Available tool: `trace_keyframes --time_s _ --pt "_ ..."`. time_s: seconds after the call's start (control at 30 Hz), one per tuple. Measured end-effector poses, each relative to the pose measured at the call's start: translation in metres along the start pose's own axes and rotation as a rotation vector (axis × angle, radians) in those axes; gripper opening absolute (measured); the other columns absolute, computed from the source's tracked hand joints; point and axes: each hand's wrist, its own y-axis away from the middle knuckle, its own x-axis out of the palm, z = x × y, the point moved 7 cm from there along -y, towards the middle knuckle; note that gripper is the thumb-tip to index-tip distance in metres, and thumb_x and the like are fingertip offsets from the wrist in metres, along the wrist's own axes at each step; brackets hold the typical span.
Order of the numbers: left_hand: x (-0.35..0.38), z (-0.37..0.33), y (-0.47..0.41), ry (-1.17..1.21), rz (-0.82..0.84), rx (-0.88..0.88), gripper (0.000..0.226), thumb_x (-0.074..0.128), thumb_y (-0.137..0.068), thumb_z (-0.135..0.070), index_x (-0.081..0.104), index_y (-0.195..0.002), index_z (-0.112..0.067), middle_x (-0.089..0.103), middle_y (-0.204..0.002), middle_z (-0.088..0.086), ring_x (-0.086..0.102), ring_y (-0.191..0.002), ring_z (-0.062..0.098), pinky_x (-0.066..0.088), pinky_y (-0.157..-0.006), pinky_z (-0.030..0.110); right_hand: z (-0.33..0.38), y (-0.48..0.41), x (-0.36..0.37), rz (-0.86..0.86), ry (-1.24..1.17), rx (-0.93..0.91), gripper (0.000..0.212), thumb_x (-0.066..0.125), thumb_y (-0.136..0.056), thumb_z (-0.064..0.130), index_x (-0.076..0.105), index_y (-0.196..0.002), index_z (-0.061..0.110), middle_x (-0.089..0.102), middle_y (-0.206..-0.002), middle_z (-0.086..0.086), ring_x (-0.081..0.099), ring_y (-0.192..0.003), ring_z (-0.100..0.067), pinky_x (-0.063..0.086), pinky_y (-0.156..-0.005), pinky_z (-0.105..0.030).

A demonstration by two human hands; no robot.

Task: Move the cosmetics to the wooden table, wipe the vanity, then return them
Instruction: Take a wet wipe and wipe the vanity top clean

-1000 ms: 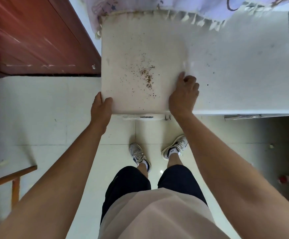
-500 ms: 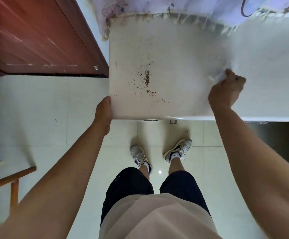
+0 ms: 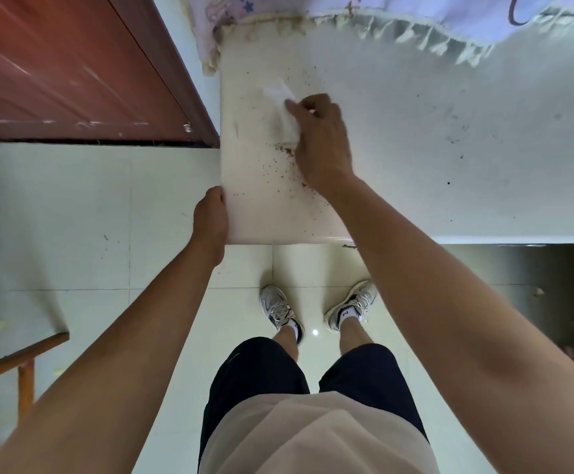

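Pinching a crumpled white tissue [image 3: 283, 106] on the white vanity desk's [image 3: 449, 148] left end, right hand [image 3: 321, 140] sits just behind brown crumbs [image 3: 278, 169]; cupped, empty left hand [image 3: 210, 217] touches the near-left corner.

No legible text, label or number anywhere.

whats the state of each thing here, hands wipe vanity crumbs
vanity top, speckled with dirt, no cosmetics on it
crumbs, brown, scattered near its front left corner
wipe, crumpled, pressed onto the top
right hand, grips the wipe, pressing it down
left hand, against the vanity's left edge, fingers hidden
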Motion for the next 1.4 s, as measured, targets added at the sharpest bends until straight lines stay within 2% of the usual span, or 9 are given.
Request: trace_keyframes --time_s 0.17,0.3,0.37,0.5,0.73,0.9,1.03,1.13,1.4 --pt "0.008 -0.014 -0.004 -0.013 -0.153 0.017 0.032 0.031 -0.095 -0.027 0.031 -0.064 -0.019 0.035 -0.061 -0.008 0.032 -0.056 0.011 0.025 -0.054 0.028 -0.138 0.032 -0.096 -0.609 -0.118 0.485 0.045 0.043 -0.093 0.011 0.056 -0.136 0.011 0.046 -0.114 0.006 0.048 -0.105 -0.026 0.042 -0.094 -0.029" --pt "0.004 -0.012 -0.008 -0.092 -0.251 0.070 0.035 0.029 -0.094 -0.031 0.041 -0.063 -0.020 0.048 -0.070 -0.002 0.042 -0.067 0.019 0.032 -0.062 0.029 -0.245 0.066 -0.115 -0.377 0.097 1.071 0.051 0.045 -0.091 0.005 0.045 -0.141 0.017 0.035 -0.143 -0.006 0.039 -0.125 -0.030 0.041 -0.102 -0.038" --pt "0.004 -0.011 -0.011 -0.145 -0.284 0.098 0.038 0.028 -0.094 -0.033 0.047 -0.064 -0.020 0.062 -0.084 0.009 0.050 -0.075 0.027 0.035 -0.069 0.031 -0.245 0.055 -0.108 -0.269 0.218 1.112 0.044 0.045 -0.091 0.001 0.049 -0.133 0.015 0.034 -0.146 -0.010 0.038 -0.127 -0.034 0.041 -0.103 -0.041" --pt "0.003 -0.008 -0.015 -0.151 -0.309 0.089 0.042 0.028 -0.094 -0.035 0.055 -0.079 -0.007 0.064 -0.094 0.015 0.059 -0.087 0.032 0.036 -0.072 0.031 -0.169 -0.016 -0.066 -0.189 0.261 0.757 0.055 0.043 -0.084 -0.002 0.046 -0.136 0.016 0.038 -0.146 -0.006 0.041 -0.124 -0.036 0.039 -0.096 -0.040" --pt "0.002 -0.009 -0.012 -0.181 -0.349 0.123 0.041 0.028 -0.091 -0.037 0.041 -0.064 -0.010 0.059 -0.101 0.021 0.054 -0.083 0.039 0.035 -0.071 0.033 0.005 -0.076 0.029 0.263 0.051 -0.021 0.073 0.035 -0.079 -0.014 0.039 -0.147 0.012 0.025 -0.161 0.004 0.036 -0.123 -0.031 0.039 -0.101 -0.032" --pt "0.003 -0.009 -0.013 -0.191 -0.338 0.142 0.040 0.029 -0.090 -0.038 0.033 -0.066 -0.006 0.056 -0.088 0.011 0.049 -0.086 0.044 0.032 -0.068 0.033 -0.057 -0.083 -0.026 -0.060 -0.118 0.203 0.073 0.030 -0.080 -0.019 0.047 -0.144 0.011 0.042 -0.153 0.002 0.039 -0.126 -0.024 0.023 -0.094 -0.007" --pt "0.002 -0.012 -0.011 -0.205 -0.340 0.153 0.048 0.031 -0.091 -0.037 0.036 -0.047 -0.020 0.040 -0.044 -0.002 0.038 -0.058 0.021 0.029 -0.059 0.032 -0.113 -0.082 -0.047 -0.076 0.151 0.483 0.076 0.033 -0.076 -0.016 0.037 -0.147 0.010 0.033 -0.156 0.000 0.039 -0.124 -0.032 0.035 -0.100 -0.025" --pt "0.002 -0.012 -0.010 -0.227 -0.339 0.154 0.046 0.030 -0.088 -0.039 0.038 -0.048 -0.020 0.042 -0.044 -0.007 0.040 -0.057 0.018 0.029 -0.056 0.032 -0.069 -0.098 -0.019 0.022 0.277 0.314 0.077 0.040 -0.081 -0.013 0.022 -0.153 0.005 0.020 -0.162 -0.005 0.037 -0.125 -0.034 0.036 -0.104 -0.033" --pt "0.000 -0.015 -0.009 -0.271 -0.353 0.151 0.040 0.029 -0.086 -0.039 0.035 -0.054 -0.016 0.043 -0.053 -0.004 0.040 -0.059 0.022 0.030 -0.056 0.033 0.109 -0.083 0.059 0.377 0.093 -0.427 0.066 0.040 -0.082 -0.014 0.049 -0.140 0.016 0.051 -0.143 0.004 0.044 -0.119 -0.025 0.039 -0.097 -0.028"
